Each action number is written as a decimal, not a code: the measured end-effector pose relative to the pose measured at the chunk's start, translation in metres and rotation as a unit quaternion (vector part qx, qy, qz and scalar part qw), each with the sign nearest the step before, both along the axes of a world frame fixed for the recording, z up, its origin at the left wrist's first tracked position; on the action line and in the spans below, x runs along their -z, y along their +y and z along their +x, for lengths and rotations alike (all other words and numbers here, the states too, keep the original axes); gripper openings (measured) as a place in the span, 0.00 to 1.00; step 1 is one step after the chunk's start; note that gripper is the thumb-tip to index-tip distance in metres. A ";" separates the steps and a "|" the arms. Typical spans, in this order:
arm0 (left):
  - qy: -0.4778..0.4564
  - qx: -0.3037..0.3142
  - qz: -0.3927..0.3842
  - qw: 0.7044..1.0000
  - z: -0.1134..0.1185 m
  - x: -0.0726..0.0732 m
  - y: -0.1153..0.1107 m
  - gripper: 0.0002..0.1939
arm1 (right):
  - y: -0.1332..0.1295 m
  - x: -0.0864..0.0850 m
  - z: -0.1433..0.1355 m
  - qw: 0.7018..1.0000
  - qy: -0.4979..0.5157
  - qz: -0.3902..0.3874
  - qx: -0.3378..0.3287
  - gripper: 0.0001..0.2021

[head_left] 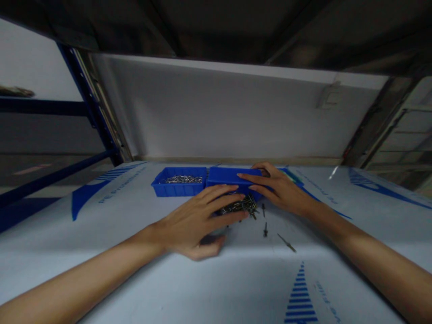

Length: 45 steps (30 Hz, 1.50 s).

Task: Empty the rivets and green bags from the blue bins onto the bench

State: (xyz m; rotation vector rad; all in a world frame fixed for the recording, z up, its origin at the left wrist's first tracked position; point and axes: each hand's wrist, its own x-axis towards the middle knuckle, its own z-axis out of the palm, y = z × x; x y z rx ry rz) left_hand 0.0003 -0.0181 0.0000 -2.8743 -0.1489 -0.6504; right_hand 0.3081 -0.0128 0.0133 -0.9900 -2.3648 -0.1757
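A: What is at the left?
B: On a film-covered worktop [162,288], an upright blue bin [177,191] holds small silvery metal pieces [184,179]. Its long axis runs left to right.
A: And next?
B: The left hand [189,222] reaches in from the lower left. Its fingers are spread, pointing right over a heap of dark metal pieces [241,205] (they look like rivets); it seems to pinch nothing.
A: Which step is this?
B: My judgement is handling the heap at the mouth of a tipped blue bin [222,175]. The next move calls for a steady bin and care with such small pieces.
A: Where does that bin lie?
B: Close beside the first, to its right, behind the heap. A flat face is upward and its long axis runs left to right. Its opening seems to face the near side, though the hands hide much of it.
A: And the right hand [286,191]?
B: Fingers spread over that bin's right end; I cannot tell whether it grips or only rests.
A: Anything else there?
B: Three loose pieces [287,243] in front: two point roughly away, and the nearest slants, its near end to the right
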 end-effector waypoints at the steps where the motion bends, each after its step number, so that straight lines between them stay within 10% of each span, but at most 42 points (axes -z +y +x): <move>1: 0.024 0.017 -0.019 0.999 0.005 0.000 -0.003 0.32 | 0.000 0.000 0.000 1.000 0.000 -0.003 0.002 0.22; 13: 0.146 0.050 -0.056 0.986 0.085 -0.001 -0.023 0.27 | -0.005 -0.001 0.000 1.000 0.002 -0.018 0.002 0.21; 30: 0.057 0.005 0.125 0.991 0.061 0.017 0.033 0.17 | -0.004 -0.010 0.010 0.998 0.039 -0.015 -0.040 0.20; 45: 0.047 -0.026 0.052 0.997 0.056 0.021 0.027 0.18 | -0.008 -0.019 0.010 0.994 0.095 0.021 -0.047 0.22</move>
